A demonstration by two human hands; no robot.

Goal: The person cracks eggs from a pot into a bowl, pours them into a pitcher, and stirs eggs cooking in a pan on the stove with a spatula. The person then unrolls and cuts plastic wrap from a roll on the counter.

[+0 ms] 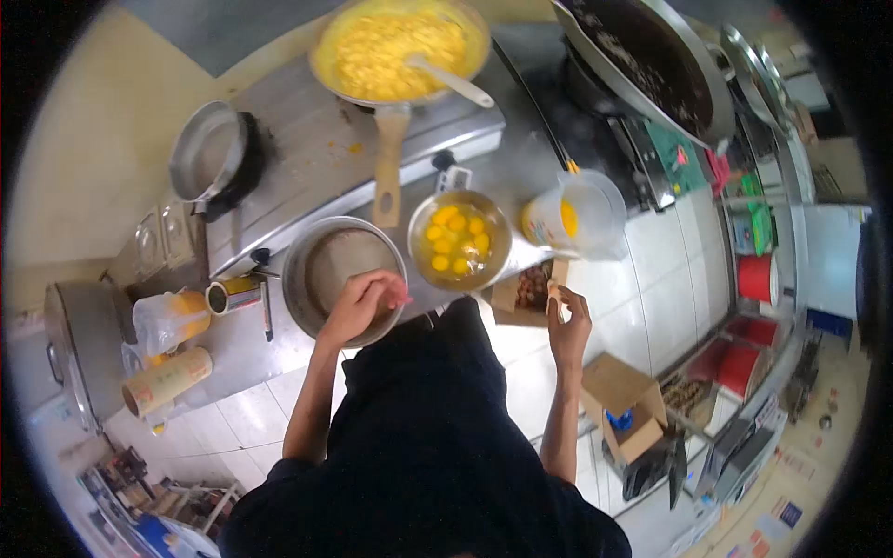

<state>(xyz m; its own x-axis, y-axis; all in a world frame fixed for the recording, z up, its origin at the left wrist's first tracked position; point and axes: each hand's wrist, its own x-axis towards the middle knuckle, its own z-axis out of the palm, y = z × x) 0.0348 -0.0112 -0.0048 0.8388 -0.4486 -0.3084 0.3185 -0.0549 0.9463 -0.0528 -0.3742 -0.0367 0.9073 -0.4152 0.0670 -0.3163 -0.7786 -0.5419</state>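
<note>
My left hand (365, 302) is over the right side of a wide metal pot (302, 270), its fingers curled; whether anything is between them is hidden. On the right, my right hand (569, 325) pinches a small pale thing (554, 294), perhaps eggshell, above the edge of a cardboard box (507, 296) with brown contents. Between my hands and farther forward sits a metal bowl (495, 265) with several egg yolks (456, 223) in it. A clear plastic jug (600, 214) holding something yellow stands right of the bowl.
A pan (393, 167) of scrambled egg with a spatula (451, 79) sits at the top. A large wok (688, 102) of dark liquid is upper right. A small pot (206, 153) stands left, near jars (233, 295). An open cardboard box (633, 400) lies lower right.
</note>
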